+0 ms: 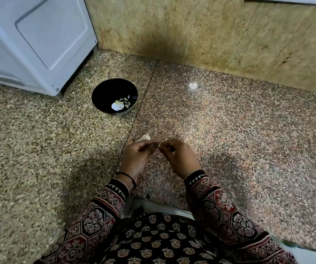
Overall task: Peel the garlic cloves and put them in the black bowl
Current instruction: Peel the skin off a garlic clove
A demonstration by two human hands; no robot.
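Nearest to me in the head view is the person's dark printed garment (163, 242), with a patterned left sleeve (96, 216) and right sleeve (224, 206) reaching forward from it. A dark thread band (127, 176) sits round the left wrist.

The left hand (137, 156) and right hand (179, 158) are raised close together over the speckled stone counter (239, 134), their fingertips meeting in the middle. Both have the fingers curled in, and both pinch a small piece (160, 148) between them. It is too small and too hidden for me to say whether it is a clove or only skin.

Just beyond the left hand's knuckles a pale garlic piece (145, 138) lies on the counter, partly hidden by the fingers. It is near a dark joint line (143, 103) that runs away from the hands between two slabs of differing tone.

Farther out, beyond the hands and to the left of them, the black bowl (106, 90) stands upright on the counter, well apart from both hands. Inside it I see a few peeled cloves (125, 102) against the near right wall, and a white flake of skin (117, 106) just beside them.

Beyond the right hand a bright spot of light (192, 85) glints on the stone.

Farthest off, a white appliance (35, 40) stands at the far left behind the bowl, and a mottled yellow stone wall (210, 35) closes off the back of the counter.
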